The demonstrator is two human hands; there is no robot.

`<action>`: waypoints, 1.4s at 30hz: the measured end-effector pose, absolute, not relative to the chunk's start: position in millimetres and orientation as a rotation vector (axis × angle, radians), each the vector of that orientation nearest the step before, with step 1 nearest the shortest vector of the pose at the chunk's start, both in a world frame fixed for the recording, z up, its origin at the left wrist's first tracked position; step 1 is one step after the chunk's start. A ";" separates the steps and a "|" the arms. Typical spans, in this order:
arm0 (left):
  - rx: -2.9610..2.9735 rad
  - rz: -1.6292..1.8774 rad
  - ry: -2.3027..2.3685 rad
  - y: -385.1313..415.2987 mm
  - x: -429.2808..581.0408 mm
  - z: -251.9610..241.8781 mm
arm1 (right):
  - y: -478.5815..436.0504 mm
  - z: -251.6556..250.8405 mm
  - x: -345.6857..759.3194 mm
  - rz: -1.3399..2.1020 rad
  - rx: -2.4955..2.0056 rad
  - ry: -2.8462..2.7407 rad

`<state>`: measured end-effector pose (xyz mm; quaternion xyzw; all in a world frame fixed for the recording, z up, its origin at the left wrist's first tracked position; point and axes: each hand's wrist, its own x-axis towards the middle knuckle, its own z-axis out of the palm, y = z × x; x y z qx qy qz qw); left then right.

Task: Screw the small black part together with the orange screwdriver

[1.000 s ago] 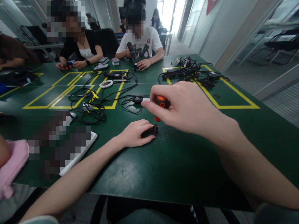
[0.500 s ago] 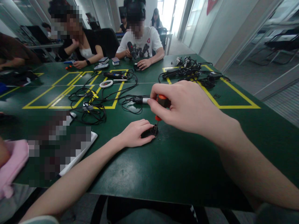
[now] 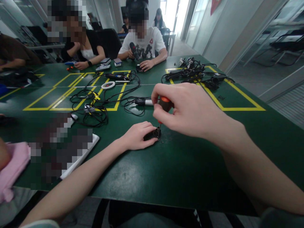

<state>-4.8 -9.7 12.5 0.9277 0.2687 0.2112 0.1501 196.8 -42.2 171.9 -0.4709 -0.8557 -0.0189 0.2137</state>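
My left hand lies low on the green table, its fingers and thumb closed around a small black part with a round end. What exactly this part is, I cannot make out, since my fingers cover much of it. Above it, my right hand grips a screwdriver with an orange and dark handle. The screwdriver stands nearly upright, and its thin shaft runs down to the round end of the black part. A tiny speck lies on the table just right of that part.
Behind my hands lie a silver and black cylindrical tool and coiled black cables. A white tape roll sits farther back. A white-edged tray is at left. Cables and adapters pile at back right. Across the table a person holds a power tool.
My right hand has turned slightly on the screwdriver handle, its fingers and thumb shifting position. My left hand and the black part stay in place.
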 end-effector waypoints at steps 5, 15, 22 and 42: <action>2.651 0.605 0.767 -9.5 -5.3 11.8 | -43.8 173.6 196.4 -0.058 -1.333 -2.389; 2.642 0.605 0.771 -7.7 -6.9 8.1 | -44.8 175.2 195.8 -0.031 -1.311 -2.405; 2.642 0.606 0.771 -9.1 -5.9 10.9 | -43.1 172.8 196.5 -0.054 -1.319 -2.393; 2.645 0.592 0.770 -9.5 -5.9 12.0 | -44.5 174.9 197.1 -0.075 -1.337 -2.399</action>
